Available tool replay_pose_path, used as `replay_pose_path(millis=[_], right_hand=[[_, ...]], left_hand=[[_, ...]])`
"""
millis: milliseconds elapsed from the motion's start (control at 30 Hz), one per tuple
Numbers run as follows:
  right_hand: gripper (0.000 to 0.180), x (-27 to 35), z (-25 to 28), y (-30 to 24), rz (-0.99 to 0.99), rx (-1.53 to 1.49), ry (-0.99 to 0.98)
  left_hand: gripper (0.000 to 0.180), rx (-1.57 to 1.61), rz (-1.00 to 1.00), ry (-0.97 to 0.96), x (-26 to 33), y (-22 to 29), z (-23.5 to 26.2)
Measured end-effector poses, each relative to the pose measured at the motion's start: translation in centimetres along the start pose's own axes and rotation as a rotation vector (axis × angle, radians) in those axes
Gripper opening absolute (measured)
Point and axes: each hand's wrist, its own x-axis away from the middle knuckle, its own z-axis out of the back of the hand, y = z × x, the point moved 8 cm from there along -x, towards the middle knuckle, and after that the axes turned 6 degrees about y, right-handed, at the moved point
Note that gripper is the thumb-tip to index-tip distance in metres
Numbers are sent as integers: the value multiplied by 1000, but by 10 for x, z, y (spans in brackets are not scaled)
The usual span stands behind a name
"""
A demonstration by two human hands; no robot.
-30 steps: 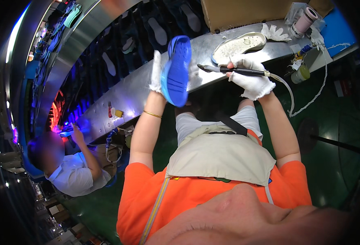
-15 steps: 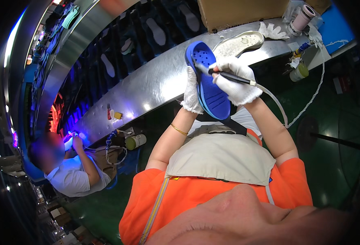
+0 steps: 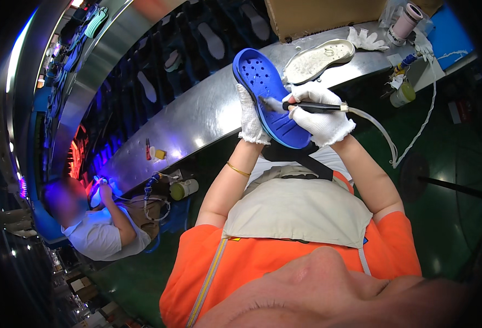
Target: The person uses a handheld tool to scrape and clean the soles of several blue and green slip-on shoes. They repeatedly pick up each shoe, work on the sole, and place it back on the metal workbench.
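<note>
A blue perforated shoe sole (image 3: 271,98), smooth and oval, sits upper centre, gripped from behind by the white-gloved left hand (image 3: 249,117). The gloved right hand (image 3: 320,115) pinches a black brush pen (image 3: 306,106) whose tip touches the sole, a clear hose (image 3: 383,134) trailing right.

Blue shoe sole (image 3: 271,101) up in the air, tilted, inner face showing with round holes at the top end and ridges lower down. A black-handled brush (image 3: 306,106) lies across its middle, bristle tip touching the blue surface, clear hose trailing off its back end.
</note>
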Motion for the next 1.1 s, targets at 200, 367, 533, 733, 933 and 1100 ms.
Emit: replay_pose_path(millis=[200, 367, 533, 733, 933, 1100], right_hand=[[17, 12, -15, -26, 230, 111, -57], [14, 10, -5, -9, -7, 33, 32], [15, 18, -19, -8, 23, 12, -96], [12, -3, 12, 6, -117, -135, 55], [13, 4, 8, -5, 11, -148, 73], [14, 20, -11, -1, -84, -199, -30]], left_hand=[[81, 27, -47, -44, -9, 10, 0], [77, 53, -60, -6, -9, 20, 1], [78, 9, -56, -61, -16, 30, 3], [83, 253, 56, -230, 5, 20, -21], [81, 398, 175, -288, 6, 3, -25], [80, 555, 195, -496, 5, 10, -35]])
